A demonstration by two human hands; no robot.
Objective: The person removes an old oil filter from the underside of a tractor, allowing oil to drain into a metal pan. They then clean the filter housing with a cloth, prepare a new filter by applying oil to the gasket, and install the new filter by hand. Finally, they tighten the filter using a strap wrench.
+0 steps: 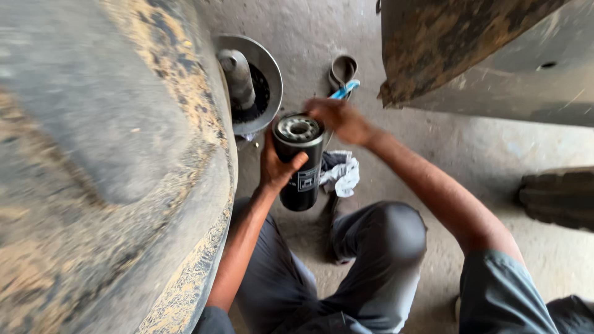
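Beside the mud-caked panel (111, 173), black cylindrical filter (299, 162) held upright, clear of the floor, left hand (276, 166) wrapped round its body, right hand (337, 119) with fingertips resting on the top rim. Risk judged: slipping from greasy grip, grit entering open threaded end. White rectangular label on filter side; drain pan (272, 77) behind.

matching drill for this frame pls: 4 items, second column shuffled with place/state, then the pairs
Items:
1. black cylindrical filter
2. white rag
3. metal pan
4. right hand

Places/states:
A. on the concrete floor, crumpled, just behind the filter
B. fingers at the filter's top rim
C. held upright in the left hand, which has its grip around the body
D. round, on the floor beside the big muddy tyre, a grey cylinder standing in it

Pairs: 1-C, 2-A, 3-D, 4-B
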